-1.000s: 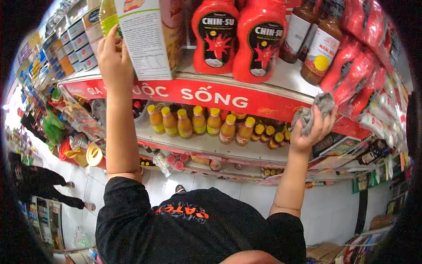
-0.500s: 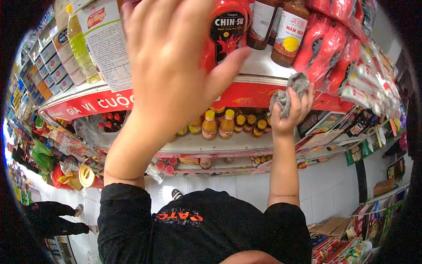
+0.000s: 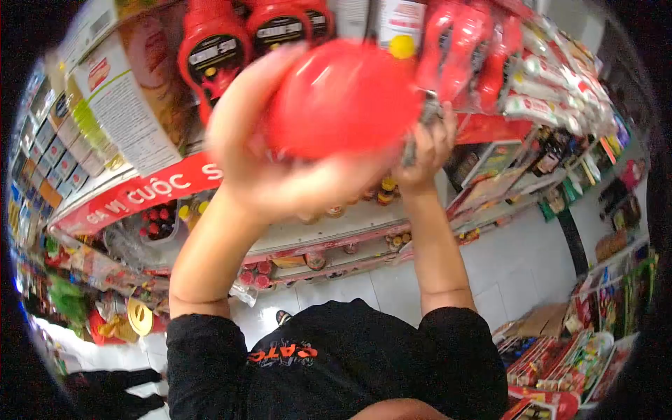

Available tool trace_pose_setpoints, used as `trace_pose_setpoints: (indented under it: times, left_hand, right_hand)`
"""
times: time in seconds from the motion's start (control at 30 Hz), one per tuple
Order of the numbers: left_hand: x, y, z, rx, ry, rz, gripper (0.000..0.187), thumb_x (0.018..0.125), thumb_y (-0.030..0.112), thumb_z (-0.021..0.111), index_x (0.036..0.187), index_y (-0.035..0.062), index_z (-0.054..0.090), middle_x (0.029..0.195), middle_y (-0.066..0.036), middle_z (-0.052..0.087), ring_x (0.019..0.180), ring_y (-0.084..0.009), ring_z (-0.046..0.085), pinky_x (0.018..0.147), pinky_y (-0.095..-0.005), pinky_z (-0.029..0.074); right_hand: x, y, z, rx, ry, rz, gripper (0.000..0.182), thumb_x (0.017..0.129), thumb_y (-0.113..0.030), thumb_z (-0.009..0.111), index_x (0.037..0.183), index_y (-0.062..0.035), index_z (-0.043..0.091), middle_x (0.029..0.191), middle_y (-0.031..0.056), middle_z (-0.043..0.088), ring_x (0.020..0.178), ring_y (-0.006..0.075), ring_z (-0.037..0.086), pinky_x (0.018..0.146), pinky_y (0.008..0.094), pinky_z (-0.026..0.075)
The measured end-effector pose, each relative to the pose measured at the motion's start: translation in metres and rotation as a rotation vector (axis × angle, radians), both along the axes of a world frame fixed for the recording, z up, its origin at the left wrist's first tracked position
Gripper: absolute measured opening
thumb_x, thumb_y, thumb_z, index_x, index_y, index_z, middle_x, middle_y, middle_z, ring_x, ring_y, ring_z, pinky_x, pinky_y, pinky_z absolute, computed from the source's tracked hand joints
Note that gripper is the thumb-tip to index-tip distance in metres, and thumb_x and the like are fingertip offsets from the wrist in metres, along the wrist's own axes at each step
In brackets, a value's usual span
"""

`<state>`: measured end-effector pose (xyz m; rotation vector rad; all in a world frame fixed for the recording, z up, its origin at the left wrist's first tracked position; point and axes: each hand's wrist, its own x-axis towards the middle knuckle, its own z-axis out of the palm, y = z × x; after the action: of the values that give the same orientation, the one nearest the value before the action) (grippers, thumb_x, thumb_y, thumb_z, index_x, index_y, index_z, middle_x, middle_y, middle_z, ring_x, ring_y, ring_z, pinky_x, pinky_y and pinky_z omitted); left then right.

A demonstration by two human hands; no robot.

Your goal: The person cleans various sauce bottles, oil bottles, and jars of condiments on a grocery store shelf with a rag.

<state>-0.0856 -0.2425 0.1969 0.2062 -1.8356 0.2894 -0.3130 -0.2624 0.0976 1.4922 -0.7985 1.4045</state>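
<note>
My left hand (image 3: 241, 150) is wrapped round a large red bottle (image 3: 343, 98), blurred by motion and seen base-on close to the camera. My right hand (image 3: 425, 150) grips a grey cloth (image 3: 428, 112) just right of the bottle, near the shelf's red front edge (image 3: 490, 129). Behind my left hand, red chili sauce bottles (image 3: 213, 52) with black labels stand on the upper shelf. A bottle with a white label (image 3: 401, 24) is behind the held bottle.
Boxes (image 3: 126, 105) and an oil bottle (image 3: 87, 115) stand at the left. Wrapped red bottles (image 3: 462, 52) and white packets (image 3: 542, 94) are at the right. Lower shelves (image 3: 308, 236) hold jars. Another person's legs (image 3: 115, 392) show at the lower left.
My left hand has closed round a red bottle and lifted it off the shelf towards the camera. My right hand with the cloth has shifted left. The view has turned slightly.
</note>
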Motion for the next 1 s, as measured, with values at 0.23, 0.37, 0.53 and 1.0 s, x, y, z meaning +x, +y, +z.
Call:
trace_pose_setpoints:
  times: [0.23,0.37,0.53,1.0]
  left_hand:
    - [0.016,0.054,-0.05,0.968,0.371,-0.724,0.065,0.076,0.043,0.055,0.127,0.0056,0.037,0.129,-0.014,0.04,0.119,-0.0285,0.038,0.101,-0.0421,0.029]
    - [0.009,0.058,-0.108,1.303,0.613,-1.252,0.076,0.073,0.059,0.049,0.13,0.0113,0.032,0.128,-0.013,0.041,0.118,-0.0282,0.04,0.099,-0.0419,0.032]
    - [-0.004,0.067,-0.14,0.38,0.103,-0.329,0.05,0.088,0.026,0.044,0.133,0.0144,0.026,0.132,-0.016,0.029,0.113,-0.0296,0.041,0.095,-0.0425,0.032]
    - [0.028,0.076,-0.133,0.726,0.524,-0.24,0.07,0.083,0.054,0.045,0.137,0.0302,0.007,0.139,-0.015,0.022,0.118,-0.0369,0.036,0.097,-0.0509,0.031]
  right_hand:
    - [0.047,0.078,0.0,0.132,-0.447,0.559,0.038,0.076,-0.015,0.049,0.111,-0.0038,0.041,0.108,0.0191,0.047,0.101,0.0309,0.048,0.089,0.0409,0.037]
    - [0.086,0.124,0.018,0.532,-0.587,1.393,0.05,0.064,-0.012,0.064,0.109,-0.0075,0.042,0.105,0.0145,0.047,0.099,0.025,0.047,0.088,0.0375,0.039]
    - [0.074,0.117,0.02,0.45,-0.135,0.897,0.05,0.071,-0.021,0.067,0.116,-0.0126,0.047,0.126,0.0251,0.04,0.119,0.0431,0.035,0.096,0.0507,0.029]
    - [0.101,0.1,-0.005,0.666,-0.177,1.095,0.064,0.074,-0.024,0.061,0.13,-0.0072,0.035,0.132,0.0249,0.031,0.123,0.0418,0.029,0.097,0.0508,0.024]
